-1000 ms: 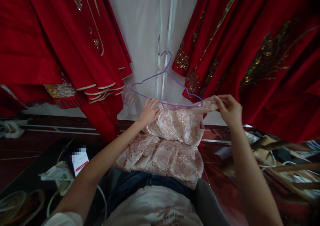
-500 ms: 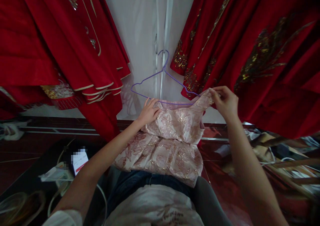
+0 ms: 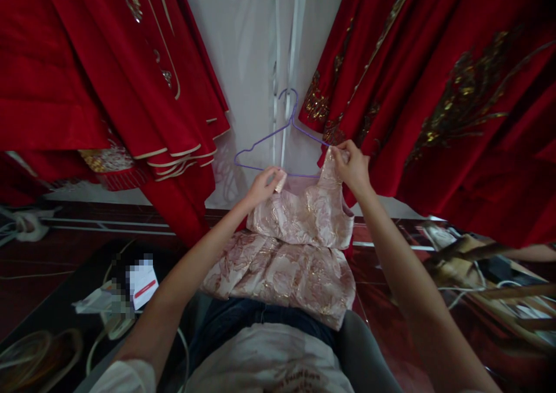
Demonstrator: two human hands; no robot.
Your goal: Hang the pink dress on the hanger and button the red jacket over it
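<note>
A pale pink brocade dress [image 3: 299, 236] with gold flowers hangs down over my lap. A thin purple wire hanger [image 3: 278, 135] stands upright just behind its top edge. My left hand [image 3: 262, 186] pinches the dress's left shoulder strap against the hanger's bottom bar. My right hand [image 3: 353, 164] is closed on the right shoulder strap and holds it up against the hanger's right arm. The right end of the hanger is hidden behind the cloth and my fingers.
Red embroidered garments hang at the left [image 3: 108, 80] and at the right [image 3: 443, 91], with a white wall [image 3: 252, 45] between them. On the dark floor lie cables [image 3: 26, 225], a card and papers [image 3: 141, 280] at left, and wooden sticks and clutter [image 3: 486, 271] at right.
My right hand has moved left and up, drawing the right strap in onto the hanger's arm. My left hand has gone from flat on the cloth to a pinch on the left strap.
</note>
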